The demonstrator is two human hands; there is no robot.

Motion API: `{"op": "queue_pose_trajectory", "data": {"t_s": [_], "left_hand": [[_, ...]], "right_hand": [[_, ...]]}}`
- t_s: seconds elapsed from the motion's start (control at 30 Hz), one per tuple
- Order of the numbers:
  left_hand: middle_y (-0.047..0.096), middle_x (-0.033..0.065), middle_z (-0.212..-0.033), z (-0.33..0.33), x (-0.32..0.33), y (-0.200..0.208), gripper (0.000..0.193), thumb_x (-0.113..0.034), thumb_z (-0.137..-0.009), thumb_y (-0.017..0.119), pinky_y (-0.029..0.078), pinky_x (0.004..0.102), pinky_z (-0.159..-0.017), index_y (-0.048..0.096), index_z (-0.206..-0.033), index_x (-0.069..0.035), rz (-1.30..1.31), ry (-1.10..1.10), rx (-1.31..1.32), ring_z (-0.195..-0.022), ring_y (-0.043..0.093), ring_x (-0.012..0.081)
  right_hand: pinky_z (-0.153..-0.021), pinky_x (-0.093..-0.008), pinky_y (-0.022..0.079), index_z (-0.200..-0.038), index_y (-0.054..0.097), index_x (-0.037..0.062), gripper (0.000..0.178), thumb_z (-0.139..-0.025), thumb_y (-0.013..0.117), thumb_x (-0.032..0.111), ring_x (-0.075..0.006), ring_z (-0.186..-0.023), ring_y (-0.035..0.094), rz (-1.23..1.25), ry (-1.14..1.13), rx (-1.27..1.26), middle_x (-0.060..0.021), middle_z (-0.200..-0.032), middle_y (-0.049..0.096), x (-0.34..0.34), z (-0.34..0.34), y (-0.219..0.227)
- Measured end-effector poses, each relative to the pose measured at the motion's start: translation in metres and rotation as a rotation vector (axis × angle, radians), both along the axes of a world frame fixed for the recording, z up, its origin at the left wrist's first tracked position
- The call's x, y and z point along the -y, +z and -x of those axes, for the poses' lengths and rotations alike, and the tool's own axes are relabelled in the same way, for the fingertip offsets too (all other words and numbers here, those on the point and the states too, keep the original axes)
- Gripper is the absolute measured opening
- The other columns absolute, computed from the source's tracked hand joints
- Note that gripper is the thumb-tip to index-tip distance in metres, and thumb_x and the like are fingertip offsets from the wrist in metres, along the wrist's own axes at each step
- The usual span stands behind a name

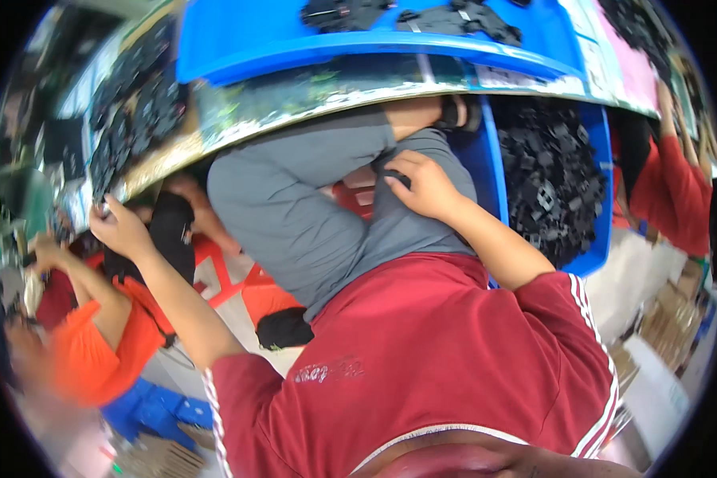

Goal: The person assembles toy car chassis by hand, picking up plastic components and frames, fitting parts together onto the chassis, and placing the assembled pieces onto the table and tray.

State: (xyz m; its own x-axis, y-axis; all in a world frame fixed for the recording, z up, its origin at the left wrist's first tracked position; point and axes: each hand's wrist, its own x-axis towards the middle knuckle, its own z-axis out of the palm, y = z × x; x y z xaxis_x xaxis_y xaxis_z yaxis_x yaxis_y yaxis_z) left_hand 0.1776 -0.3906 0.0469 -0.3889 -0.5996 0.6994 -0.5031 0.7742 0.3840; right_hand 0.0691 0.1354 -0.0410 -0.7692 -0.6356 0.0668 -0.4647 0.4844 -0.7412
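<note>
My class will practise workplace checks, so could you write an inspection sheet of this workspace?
Surface: table under a blue tray of black parts
Job's things: small black piece; black heap, left; blue bin of loose pieces, right
Clutter: cardboard, lower right
Grips: left hand at the heap, hold unclear; right hand closed on the small black piece, over the thigh
Cables: nothing seen
Surroundings: person in orange, left; red sleeve, right

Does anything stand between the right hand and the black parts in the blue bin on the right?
Yes: the left wall of the blue bin stands between the right hand, which holds a dark piece, and the black parts inside. No lid shows over them.
</note>
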Motion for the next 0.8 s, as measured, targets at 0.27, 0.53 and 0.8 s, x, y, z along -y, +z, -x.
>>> {"op": "queue_pose_trajectory", "data": {"t_s": [0.27,0.53,0.8], "left_hand": [[0.058,0.0077,-0.078,0.023,-0.226,-0.021,0.010,-0.007,-0.084,0.068,0.048,0.0378,-0.062,0.067,-0.095,-0.006,-0.040,-0.669,0.367,-0.071,0.061,0.0272],[0.060,0.0076,-0.079,0.051,-0.252,-0.010,0.009,-0.008,-0.084,0.068,0.050,0.0418,-0.067,0.067,-0.093,-0.007,-0.078,-0.832,0.432,-0.075,0.062,0.0293],[0.059,0.0095,-0.079,0.034,-0.240,-0.017,0.006,-0.008,-0.086,0.066,0.048,0.0437,-0.067,0.065,-0.090,-0.004,0.025,-0.746,0.477,-0.075,0.060,0.0304]], "right_hand": [[-0.072,-0.0332,0.054,-0.098,0.073,-0.0005,0.013,-0.089,0.072,0.010,-0.0239,-0.078,0.068,0.211,0.108,-0.069,-0.0106,-0.085,0.069,-0.040,0.070,0.147],[-0.089,-0.0424,0.054,-0.121,0.069,0.0033,0.046,-0.079,0.077,0.020,-0.0388,-0.099,0.068,-0.282,-0.177,-0.685,-0.0223,-0.104,0.071,-0.079,0.276,0.130],[-0.083,-0.0488,0.057,-0.106,0.071,0.0079,0.023,-0.084,0.065,0.013,-0.0412,-0.095,0.070,-0.444,-0.143,-0.527,-0.0211,-0.095,0.072,-0.051,0.269,0.128]]}}
